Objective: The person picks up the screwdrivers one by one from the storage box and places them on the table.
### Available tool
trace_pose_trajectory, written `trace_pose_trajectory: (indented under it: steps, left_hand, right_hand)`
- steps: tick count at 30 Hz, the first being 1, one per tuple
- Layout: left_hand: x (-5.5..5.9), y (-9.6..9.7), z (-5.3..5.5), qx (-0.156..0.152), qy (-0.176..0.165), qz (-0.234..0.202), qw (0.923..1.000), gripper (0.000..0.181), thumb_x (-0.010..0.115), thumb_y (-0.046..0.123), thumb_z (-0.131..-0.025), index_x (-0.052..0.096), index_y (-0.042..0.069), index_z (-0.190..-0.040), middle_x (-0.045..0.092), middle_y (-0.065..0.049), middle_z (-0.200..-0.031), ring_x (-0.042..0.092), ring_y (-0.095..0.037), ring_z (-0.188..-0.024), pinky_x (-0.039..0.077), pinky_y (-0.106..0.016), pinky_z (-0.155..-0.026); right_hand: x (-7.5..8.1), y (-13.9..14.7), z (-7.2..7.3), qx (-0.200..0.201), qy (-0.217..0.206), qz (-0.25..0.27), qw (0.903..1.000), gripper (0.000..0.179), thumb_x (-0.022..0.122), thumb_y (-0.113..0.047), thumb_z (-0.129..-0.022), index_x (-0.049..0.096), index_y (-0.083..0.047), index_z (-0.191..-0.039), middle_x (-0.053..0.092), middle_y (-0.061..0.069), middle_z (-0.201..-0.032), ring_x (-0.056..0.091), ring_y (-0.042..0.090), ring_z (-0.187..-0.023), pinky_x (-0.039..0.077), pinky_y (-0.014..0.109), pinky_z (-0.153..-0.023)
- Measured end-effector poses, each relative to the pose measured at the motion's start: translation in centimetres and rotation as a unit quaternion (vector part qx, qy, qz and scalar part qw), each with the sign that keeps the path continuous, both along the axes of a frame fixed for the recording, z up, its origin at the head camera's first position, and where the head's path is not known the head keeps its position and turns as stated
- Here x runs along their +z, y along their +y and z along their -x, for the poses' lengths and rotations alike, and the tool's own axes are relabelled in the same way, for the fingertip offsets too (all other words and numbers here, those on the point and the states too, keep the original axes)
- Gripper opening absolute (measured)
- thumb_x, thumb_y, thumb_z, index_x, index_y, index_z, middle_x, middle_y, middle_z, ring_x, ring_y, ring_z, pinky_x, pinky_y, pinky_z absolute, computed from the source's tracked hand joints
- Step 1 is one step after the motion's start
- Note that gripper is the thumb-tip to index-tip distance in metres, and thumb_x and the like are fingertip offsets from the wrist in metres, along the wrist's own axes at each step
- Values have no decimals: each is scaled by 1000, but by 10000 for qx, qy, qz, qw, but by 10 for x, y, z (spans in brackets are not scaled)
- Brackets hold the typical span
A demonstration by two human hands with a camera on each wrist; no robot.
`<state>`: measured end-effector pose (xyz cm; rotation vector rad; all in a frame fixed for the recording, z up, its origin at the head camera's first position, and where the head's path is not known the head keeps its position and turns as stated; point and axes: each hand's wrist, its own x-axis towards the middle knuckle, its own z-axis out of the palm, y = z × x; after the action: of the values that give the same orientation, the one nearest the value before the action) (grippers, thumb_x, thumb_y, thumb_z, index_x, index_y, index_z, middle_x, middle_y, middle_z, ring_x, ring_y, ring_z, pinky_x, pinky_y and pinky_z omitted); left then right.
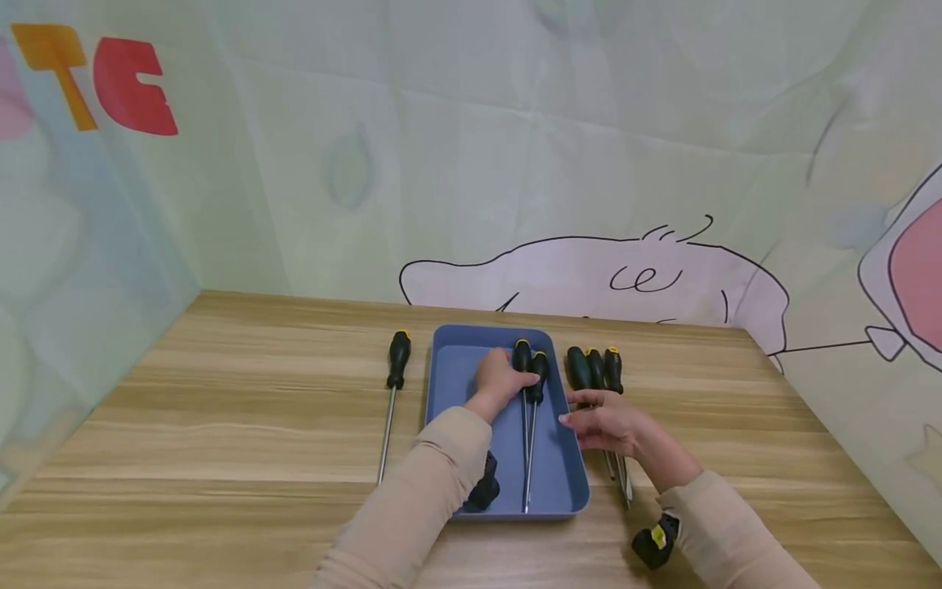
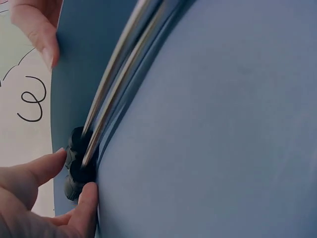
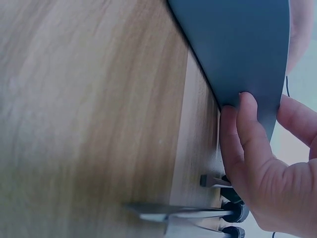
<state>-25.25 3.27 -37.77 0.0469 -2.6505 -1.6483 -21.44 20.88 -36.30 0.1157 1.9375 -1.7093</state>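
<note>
Two black-handled screwdrivers with yellow ends (image 1: 540,365) lie side by side in the blue tray (image 1: 455,372), along its right side. My left hand (image 1: 499,381) reaches into the tray and grips both handles between thumb and fingers. Their steel shafts (image 2: 116,64) run toward the tray's near end. On the outside, my right hand (image 1: 612,424) holds the tray's right wall (image 3: 242,54), with fingers against the outer face and the thumb at the rim.
To the tray's right several more screwdrivers (image 1: 614,368) lie together, partly hidden by my right hand. A single screwdriver (image 1: 399,360) lies to its left. All rest on the wood-grain table (image 1: 257,409), with a printed cloth backdrop (image 1: 456,164) behind.
</note>
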Motion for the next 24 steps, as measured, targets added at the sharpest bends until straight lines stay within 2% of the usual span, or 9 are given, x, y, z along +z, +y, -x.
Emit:
trace_pose_trajectory:
  steps: [6,10,14,18,24]
  left_hand:
    - [-4,3,2,63,194,228,9995,42,79,14,-71,59,-11,-98,62,-21,-91,57,-31,-81,47,-37,-72]
    - [-6,4,4,86,240,295,9992,39,79,12,-71,60,-10,-95,63,-19,-88,57,-29,-78,47,-36,-71]
    - [-5,3,4,30,94,117,9999,33,77,8,-73,61,-11,-95,64,-19,-82,60,-25,-66,50,-29,-61]
    - [-3,3,4,-98,-14,-159,9998,20,73,2,-75,61,-9,-86,62,-15,-66,55,-16,-47,48,-23,-48]
    - [-2,2,2,-215,-35,-326,9992,8,65,-3,-76,60,-8,-80,58,-12,-61,47,-11,-43,43,-22,-45]
  right_hand:
    - [0,0,0,8,9,28,10000,55,57,1,-88,30,10,-135,59,6,-83,59,13,-70,53,30,-67]
    - [0,1,0,28,17,58,10000,56,57,2,-87,30,10,-135,59,6,-84,59,13,-71,53,30,-68]
    - [-1,1,1,12,-2,56,10000,57,57,2,-87,28,10,-136,59,6,-83,59,13,-70,53,30,-67]
    - [0,1,1,-15,-23,25,10000,58,57,2,-88,28,10,-137,60,6,-83,58,13,-70,53,29,-67]
    - [-1,2,1,4,-41,20,10000,57,57,2,-88,29,10,-137,60,6,-83,58,13,-70,53,29,-67]
